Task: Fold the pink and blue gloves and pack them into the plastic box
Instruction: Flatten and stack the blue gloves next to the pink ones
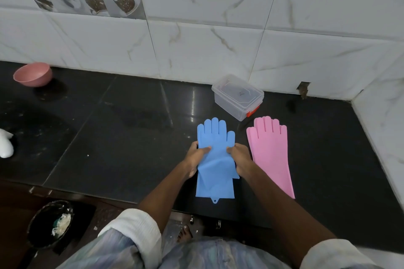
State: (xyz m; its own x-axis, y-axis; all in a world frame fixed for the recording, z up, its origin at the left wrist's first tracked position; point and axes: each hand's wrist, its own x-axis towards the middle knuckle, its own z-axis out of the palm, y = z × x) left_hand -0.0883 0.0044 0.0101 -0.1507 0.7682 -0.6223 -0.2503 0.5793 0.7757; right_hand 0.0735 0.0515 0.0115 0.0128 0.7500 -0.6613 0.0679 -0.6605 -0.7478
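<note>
The blue gloves (pixel 215 137) lie flat on the black counter (pixel 109 137), fingers pointing to the wall, one on top of the other. My left hand (pixel 196 157) grips their left edge at the palm. My right hand (pixel 239 157) grips the right edge, thumb pressed on top. The upper glove is creased and lifted a little between my hands. The pink gloves (pixel 271 155) lie flat just to the right, untouched. The clear plastic box (pixel 237 97) with its lid on and an orange clasp stands behind both, near the wall.
A pink bowl (pixel 32 74) sits at the far left by the tiled wall. A white object (pixel 5 143) lies at the left edge. Below the counter's front edge a black bin (pixel 50 223) stands on the floor. A wall corner closes the right side.
</note>
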